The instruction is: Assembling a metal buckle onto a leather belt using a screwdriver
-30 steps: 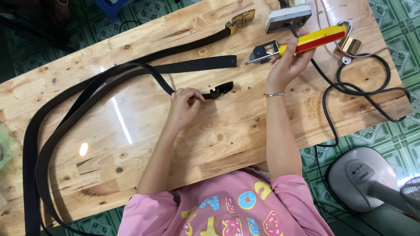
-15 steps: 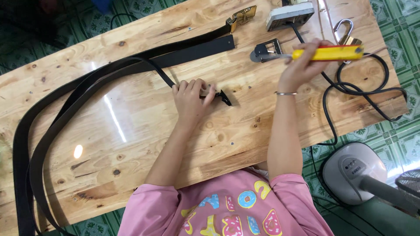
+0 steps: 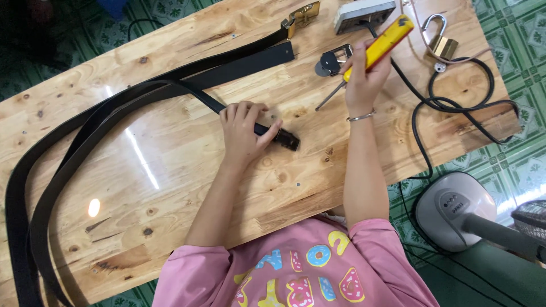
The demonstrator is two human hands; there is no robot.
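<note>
My left hand (image 3: 243,129) presses a black belt (image 3: 108,111) flat on the wooden table (image 3: 170,187), fingers over the strap close to its end (image 3: 286,140). My right hand (image 3: 364,79) grips a yellow-handled screwdriver (image 3: 382,42), the metal tip (image 3: 327,99) pointing down-left toward the table. The tip hangs a little way from the belt end, not touching it. A silver belt buckle (image 3: 333,59) lies just left of my right hand.
A second black belt with a gold buckle (image 3: 301,16) runs along the far edge. A grey box (image 3: 364,12), a brass padlock (image 3: 439,41) and a looped black cable (image 3: 455,102) lie at the right. A fan base (image 3: 455,210) stands on the green tiled floor.
My right hand tilted the screwdriver from level to steeply angled, tip down. My left hand slid along the belt toward its end and now flattens it.
</note>
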